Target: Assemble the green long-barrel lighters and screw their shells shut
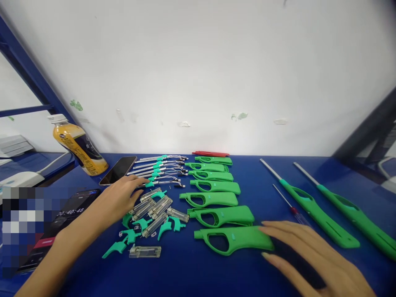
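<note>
My left hand (pixel 123 196) reaches over the left group of parts, its fingertips at the nearest metal rod assembly (pixel 151 182) with a teal piece and wires. Whether it grips that rod is unclear. Clear fuel tanks (pixel 154 222) and teal triggers (pixel 116 248) lie below it in a loose pile. Thumb and fingers of my right hand (pixel 309 258) are around the handle end of the nearest green lighter shell (pixel 233 239). Several more green shells (pixel 213 199) lie in a column behind it, with a red shell (pixel 212 154) at the back.
Two long green lighters (pixel 318 214) and a screwdriver (pixel 292 209) lie on the right of the blue table (pixel 185 276). On the left are a yellow bottle (pixel 78 146), a dark phone (pixel 118 170) and a phone showing a timer (pixel 64 218). A white wall (pixel 201 74) stands behind.
</note>
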{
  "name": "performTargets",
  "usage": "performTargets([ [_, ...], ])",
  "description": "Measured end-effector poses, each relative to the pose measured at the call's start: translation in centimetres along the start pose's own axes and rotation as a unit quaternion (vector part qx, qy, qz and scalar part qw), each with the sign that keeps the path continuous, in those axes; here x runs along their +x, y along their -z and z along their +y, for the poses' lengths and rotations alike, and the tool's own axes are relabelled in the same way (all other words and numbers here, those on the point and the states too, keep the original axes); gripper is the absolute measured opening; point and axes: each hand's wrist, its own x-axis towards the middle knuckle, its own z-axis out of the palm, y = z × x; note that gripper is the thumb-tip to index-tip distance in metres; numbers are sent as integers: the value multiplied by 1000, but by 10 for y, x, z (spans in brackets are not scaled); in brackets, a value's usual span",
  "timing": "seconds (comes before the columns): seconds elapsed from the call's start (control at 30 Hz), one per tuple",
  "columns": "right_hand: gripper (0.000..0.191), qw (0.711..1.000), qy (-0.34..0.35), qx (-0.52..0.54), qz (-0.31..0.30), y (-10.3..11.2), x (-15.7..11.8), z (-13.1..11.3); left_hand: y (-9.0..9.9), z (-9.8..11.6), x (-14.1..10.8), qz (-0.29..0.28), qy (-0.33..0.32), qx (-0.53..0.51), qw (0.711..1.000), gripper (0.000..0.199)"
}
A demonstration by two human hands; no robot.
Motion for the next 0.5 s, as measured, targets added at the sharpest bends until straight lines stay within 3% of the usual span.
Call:
performTargets([
  [0.1, 40, 1000, 11, -17, -17, -7, 10, -12, 0, -5, 7, -16, -4, 7, 1000, 38],
  [0.3, 33, 998, 12, 18, -51, -13, 16, -14, -2, -9, 16, -44, -10, 12, 999, 35],
  [0.5, 26, 996, -8, 92, -21, -5, 15, -14, -1, -11, 12, -31, 2, 27, 999, 37],
])
